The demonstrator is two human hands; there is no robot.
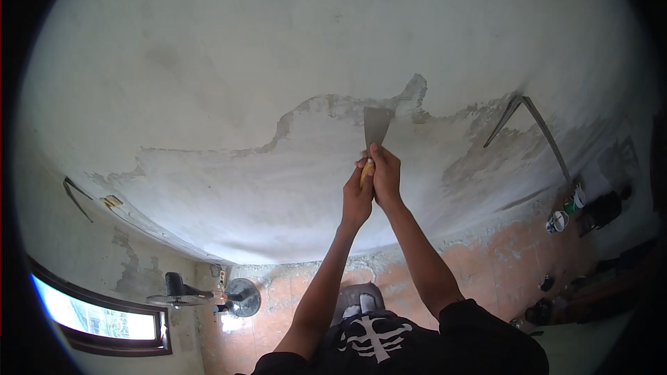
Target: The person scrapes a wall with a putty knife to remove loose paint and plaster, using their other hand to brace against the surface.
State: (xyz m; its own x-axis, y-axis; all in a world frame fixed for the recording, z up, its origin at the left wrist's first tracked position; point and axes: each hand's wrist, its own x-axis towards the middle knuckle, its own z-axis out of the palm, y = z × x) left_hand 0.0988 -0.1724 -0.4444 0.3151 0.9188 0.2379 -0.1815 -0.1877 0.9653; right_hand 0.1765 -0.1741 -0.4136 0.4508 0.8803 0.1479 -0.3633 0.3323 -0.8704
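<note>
A putty knife (376, 123) with a wide metal blade and a wooden handle points up the wall (243, 48). Both hands are closed around its handle: my left hand (357, 200) lower down, my right hand (387, 175) higher, with its thumb near the base of the blade. The blade's edge overlaps the ragged border of a peeled strip (326, 105), where rough grey plaster shows below the smoother upper paint. Part of the handle is hidden by my fingers.
A standing fan (240, 297) is on the tiled floor (486, 271) at lower left, near a window (104, 314). Paint buckets (557, 221) stand at right. Channels are cut into the wall on both sides. I stand on a dark support.
</note>
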